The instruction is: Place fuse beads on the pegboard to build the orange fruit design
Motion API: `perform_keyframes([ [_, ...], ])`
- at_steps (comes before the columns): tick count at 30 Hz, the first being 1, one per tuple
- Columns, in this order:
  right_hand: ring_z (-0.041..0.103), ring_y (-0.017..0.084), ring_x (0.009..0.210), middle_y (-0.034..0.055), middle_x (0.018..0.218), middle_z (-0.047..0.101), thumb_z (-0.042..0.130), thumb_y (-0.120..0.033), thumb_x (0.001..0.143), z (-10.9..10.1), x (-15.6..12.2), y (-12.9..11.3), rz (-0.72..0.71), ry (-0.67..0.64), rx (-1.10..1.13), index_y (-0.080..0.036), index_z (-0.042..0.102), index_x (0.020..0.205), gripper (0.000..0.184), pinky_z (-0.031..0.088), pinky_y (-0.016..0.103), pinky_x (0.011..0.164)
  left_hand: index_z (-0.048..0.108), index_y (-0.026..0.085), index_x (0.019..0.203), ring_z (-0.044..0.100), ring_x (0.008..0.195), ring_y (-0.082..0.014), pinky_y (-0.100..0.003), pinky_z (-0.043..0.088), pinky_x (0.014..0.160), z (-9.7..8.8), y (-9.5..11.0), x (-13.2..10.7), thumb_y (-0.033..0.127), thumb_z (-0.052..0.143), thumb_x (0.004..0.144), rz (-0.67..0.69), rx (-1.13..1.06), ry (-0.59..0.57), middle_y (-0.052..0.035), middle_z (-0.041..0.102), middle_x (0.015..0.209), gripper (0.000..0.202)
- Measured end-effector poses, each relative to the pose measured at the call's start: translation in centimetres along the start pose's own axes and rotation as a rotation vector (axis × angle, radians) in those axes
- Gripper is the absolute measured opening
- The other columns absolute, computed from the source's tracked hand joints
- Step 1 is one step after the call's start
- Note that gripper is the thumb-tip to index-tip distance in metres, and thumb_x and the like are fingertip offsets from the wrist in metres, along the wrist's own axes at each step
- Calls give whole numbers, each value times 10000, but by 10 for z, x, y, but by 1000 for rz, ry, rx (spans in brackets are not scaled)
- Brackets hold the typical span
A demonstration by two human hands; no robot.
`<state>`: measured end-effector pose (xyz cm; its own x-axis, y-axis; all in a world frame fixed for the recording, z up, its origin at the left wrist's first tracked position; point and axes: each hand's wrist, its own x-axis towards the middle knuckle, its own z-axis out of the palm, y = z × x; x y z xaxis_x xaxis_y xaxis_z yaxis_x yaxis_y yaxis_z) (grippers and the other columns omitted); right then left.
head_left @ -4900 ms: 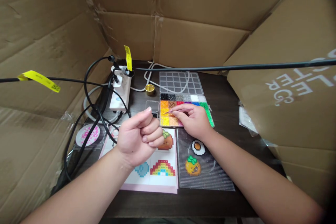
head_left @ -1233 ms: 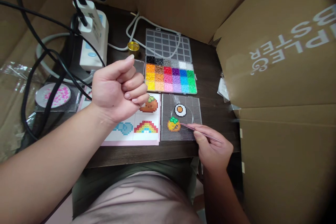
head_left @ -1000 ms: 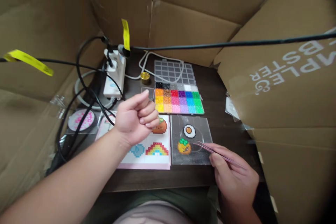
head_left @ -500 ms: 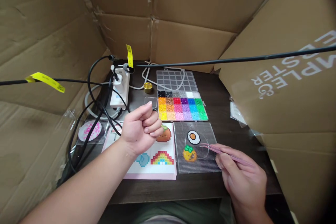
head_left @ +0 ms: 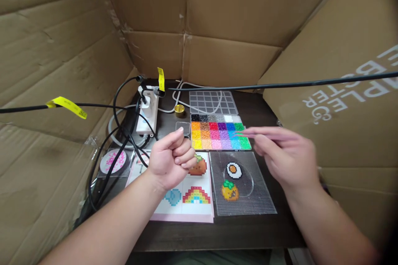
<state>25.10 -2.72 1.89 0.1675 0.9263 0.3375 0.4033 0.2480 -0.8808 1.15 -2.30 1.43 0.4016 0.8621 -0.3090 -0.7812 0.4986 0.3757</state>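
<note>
Pink tweezers (head_left: 245,134) are held in my right hand (head_left: 287,157), their tips over the blue and green compartments of the bead box (head_left: 217,132). My left hand (head_left: 172,158) is curled into a fist above the pattern sheet (head_left: 171,217), with nothing visible in it. The sheet shows pixel drawings, among them a rainbow (head_left: 196,196); my left hand and forearm hide part of it. On the clear pegboard (head_left: 264,198) lie a fried-egg bead figure (head_left: 234,170) and an orange persimmon-like bead figure (head_left: 230,191) with green leaves.
Behind the bead box lies its divided lid (head_left: 213,101). A small gold tin (head_left: 179,110) stands near a white power strip (head_left: 147,112). Black cables (head_left: 120,124) loop over a white dish of pink beads (head_left: 113,160). Cardboard walls (head_left: 233,49) surround the table.
My right hand has moved the tweezers from above the pegboard up and away to the bead box. My left fist stays closed over the sheet. The view has shifted slightly.
</note>
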Motion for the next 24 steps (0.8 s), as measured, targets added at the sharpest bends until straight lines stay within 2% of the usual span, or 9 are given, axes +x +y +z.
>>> perform_keyframes([
  [4, 659, 150, 624, 58, 781, 763, 700, -272, 780, 39, 33, -1, 55, -232, 27, -185, 775, 810, 119, 529, 264, 559, 188, 179, 522, 95, 420, -75, -226, 174, 423, 1, 2, 0, 251, 513, 871, 13, 1, -14, 60, 96, 515, 483],
  [9, 720, 192, 758, 77, 849, 776, 682, -279, 788, 77, 30, 18, 131, -321, 92, -177, 755, 805, 126, 576, 314, 691, 180, 178, 518, 94, 425, -82, -233, 178, 434, -1, 3, 0, 242, 505, 872, 32, -10, -36, 53, 102, 505, 485],
  [13, 728, 196, 787, 74, 856, 777, 672, -271, 798, 83, 27, 25, 150, -320, 122, -177, 743, 798, 117, 576, 316, 711, 186, 177, 517, 98, 428, -86, -240, 163, 444, -1, 3, 0, 239, 518, 862, 19, -42, -51, 49, 119, 497, 483],
  [18, 722, 186, 751, 80, 846, 777, 664, -268, 805, 81, 29, 27, 190, -329, 133, -163, 738, 804, 128, 564, 295, 656, 191, 175, 515, 102, 431, -86, -242, 158, 449, -1, 2, 0, 233, 530, 855, -2, -58, -45, 49, 126, 497, 484],
  [24, 733, 202, 776, 78, 843, 776, 682, -283, 794, 84, 29, 30, 190, -348, 148, -179, 737, 793, 118, 588, 320, 691, 179, 173, 513, 105, 430, -81, -237, 149, 446, 1, 0, 2, 232, 538, 847, -27, -59, -27, 51, 118, 494, 494],
])
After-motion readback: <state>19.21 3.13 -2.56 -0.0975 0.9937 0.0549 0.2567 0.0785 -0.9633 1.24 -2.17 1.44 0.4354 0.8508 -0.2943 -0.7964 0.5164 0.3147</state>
